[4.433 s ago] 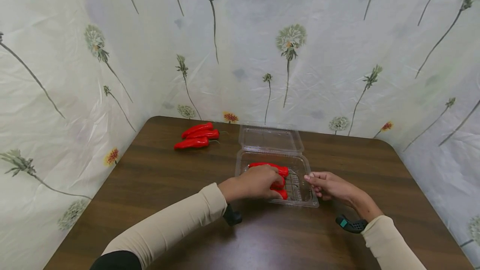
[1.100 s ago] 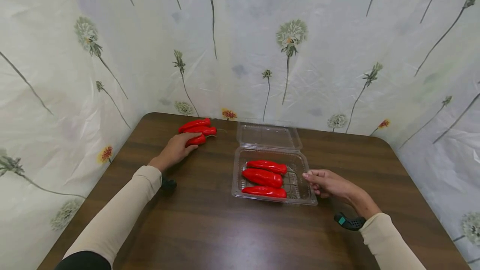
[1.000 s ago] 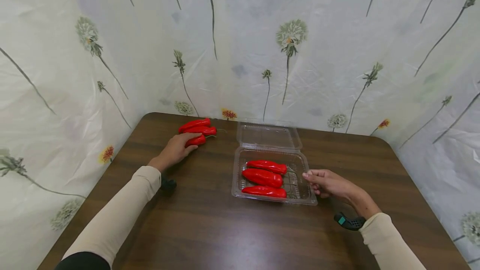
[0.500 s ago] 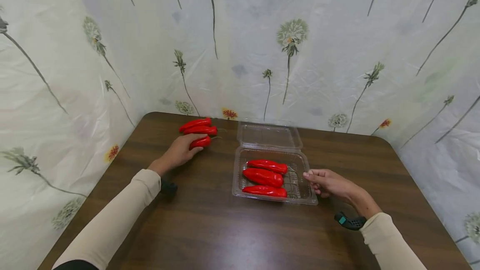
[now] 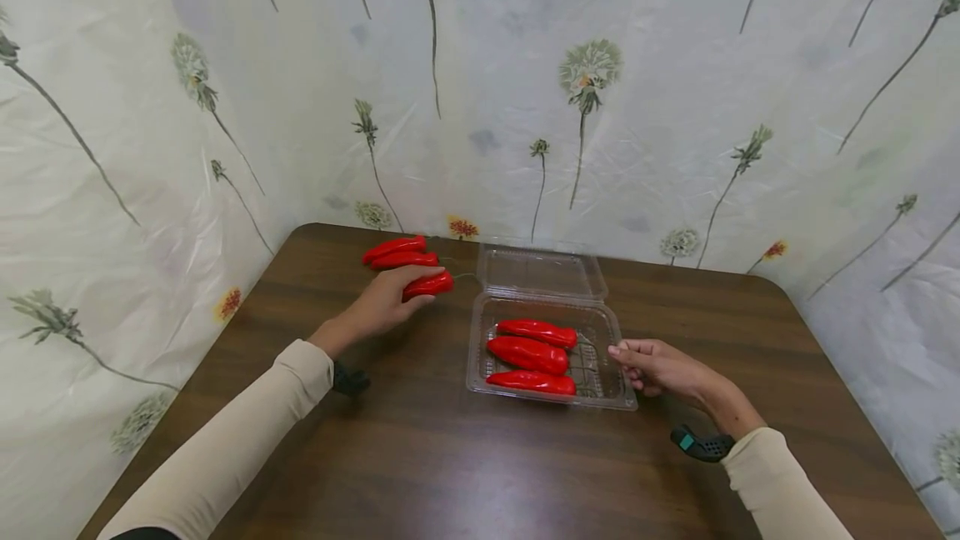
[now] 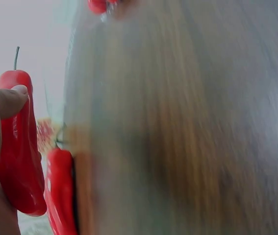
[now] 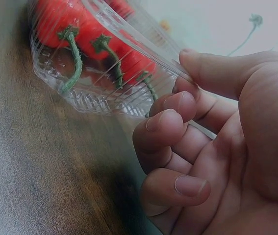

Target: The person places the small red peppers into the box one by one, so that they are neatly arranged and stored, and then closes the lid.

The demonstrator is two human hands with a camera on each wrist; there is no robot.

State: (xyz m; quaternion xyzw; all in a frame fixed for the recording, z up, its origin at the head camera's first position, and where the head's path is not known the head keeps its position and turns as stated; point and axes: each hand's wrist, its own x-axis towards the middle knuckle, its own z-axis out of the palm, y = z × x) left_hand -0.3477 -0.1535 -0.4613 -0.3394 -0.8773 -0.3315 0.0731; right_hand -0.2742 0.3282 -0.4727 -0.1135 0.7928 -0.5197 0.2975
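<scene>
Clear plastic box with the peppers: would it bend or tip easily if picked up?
The box is see-through and looks thin-walled, so it is probably light and would likely flex where the right hand pinches it. Its lid, folded back, might flop if lifted. The three peppers inside have spare room, so could slide if tilted.

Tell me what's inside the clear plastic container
Three red peppers lie side by side in the container, stems toward the right hand. What lies directly beneath them is covered.

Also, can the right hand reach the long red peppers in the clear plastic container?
Probably yes: the clear lid lies open, leaving the peppers uncovered, but the right hand, pinching the container's rim, must let go.
</scene>
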